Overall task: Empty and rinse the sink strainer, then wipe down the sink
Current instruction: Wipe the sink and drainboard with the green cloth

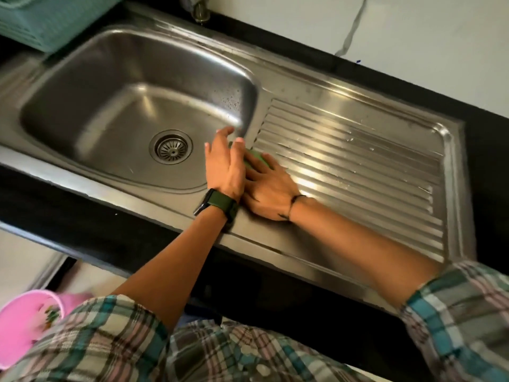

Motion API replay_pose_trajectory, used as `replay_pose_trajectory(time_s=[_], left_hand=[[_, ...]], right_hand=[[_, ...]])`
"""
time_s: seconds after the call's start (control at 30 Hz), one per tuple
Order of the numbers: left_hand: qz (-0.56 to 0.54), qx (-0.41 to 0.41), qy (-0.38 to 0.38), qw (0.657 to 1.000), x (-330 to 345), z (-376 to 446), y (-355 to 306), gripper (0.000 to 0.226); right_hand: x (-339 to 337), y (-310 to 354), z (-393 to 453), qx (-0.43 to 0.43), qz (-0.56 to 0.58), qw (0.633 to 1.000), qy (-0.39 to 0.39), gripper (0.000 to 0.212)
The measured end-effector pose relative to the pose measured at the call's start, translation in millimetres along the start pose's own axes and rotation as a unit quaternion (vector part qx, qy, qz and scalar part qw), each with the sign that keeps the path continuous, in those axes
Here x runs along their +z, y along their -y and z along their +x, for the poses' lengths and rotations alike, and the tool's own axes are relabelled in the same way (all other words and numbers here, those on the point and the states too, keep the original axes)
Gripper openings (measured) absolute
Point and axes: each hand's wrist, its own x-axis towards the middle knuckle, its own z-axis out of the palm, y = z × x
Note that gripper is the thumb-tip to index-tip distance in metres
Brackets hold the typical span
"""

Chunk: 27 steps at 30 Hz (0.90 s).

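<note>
The steel sink basin (110,86) has its round strainer (170,146) seated in the drain. A green scrub pad (257,158) lies on the rim between the basin and the ribbed drainboard (358,161). My right hand (271,193), a thin band on its wrist, lies flat on the pad with fingers stretched over it. My left hand (224,164), wearing a green-strapped watch, rests with spread fingers across the right hand's fingers at the basin's right edge, and it hides part of the pad.
A tap spout (199,9) stands at the back of the sink. A teal basket (41,20) sits at the far left on the black counter (413,86). A pink bucket (30,323) stands on the floor at the lower left.
</note>
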Motion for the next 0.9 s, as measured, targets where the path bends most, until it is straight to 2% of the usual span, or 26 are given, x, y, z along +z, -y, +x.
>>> replay_pose_trajectory(time_s=[0.1,0.23,0.47,0.57,0.67,0.9], left_hand=[[0.045,0.021,-0.017,0.999,-0.8,-2.5,-3.2,0.049],[0.057,0.021,0.004,0.998,-3.3,-7.1,-7.5,0.053],[0.092,0.045,0.050,0.994,-4.7,-15.2,-14.5,0.058],[0.093,0.064,0.081,0.990,-3.1,-18.5,-14.5,0.067],[0.075,0.064,0.100,0.990,-2.1,-18.9,-13.0,0.063],[0.017,0.053,0.074,0.996,-2.4,-12.9,-5.3,0.052]], right_hand=[[-0.8,6.6,6.6,0.021,-0.004,1.000,-0.011,0.058],[-2.6,-3.2,-17.6,0.040,-0.009,0.999,-0.027,0.051],[1.3,-79.0,-161.2,0.159,-0.036,0.986,0.013,0.051],[0.1,-99.9,-232.3,0.234,-0.030,0.971,0.043,0.056],[0.7,-111.9,-278.6,0.308,-0.019,0.948,0.074,0.050],[11.1,-97.6,-271.7,0.402,0.027,0.915,0.020,0.055]])
